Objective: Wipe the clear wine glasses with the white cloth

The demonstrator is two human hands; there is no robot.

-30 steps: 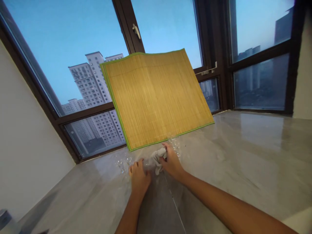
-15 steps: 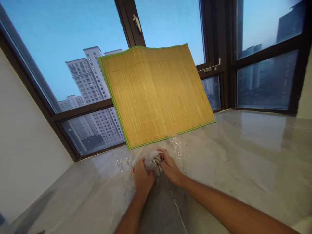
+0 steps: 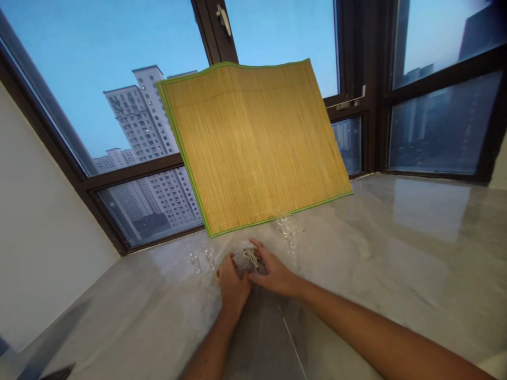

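Close together in the middle, low over the floor, both my hands are curled round a bunched greyish-white cloth [image 3: 251, 257]. My left hand [image 3: 233, 285] grips its left side. From the right, my right hand [image 3: 273, 269] closes on it, thumb toward the left hand and index finger over the top. A clear, glass-like surface shows beside the cloth, but its full shape is hidden by my fingers. To the left stand small clear stemmed glasses [image 3: 197, 261]. Beyond my right hand are more clear glasses [image 3: 287, 231], their outlines faint.
A yellow bamboo mat [image 3: 257, 148] with green edging leans against the dark-framed window [image 3: 130, 171] behind the glasses. Glossy grey marble flooring [image 3: 356, 274] spreads around, with a pale seam in front. A white wall [image 3: 43, 221] rises at left.
My right hand has shifted slightly left, its thumb now nearly meeting my left hand. Less of the cloth shows between my hands. The whole view has tilted slightly downward.
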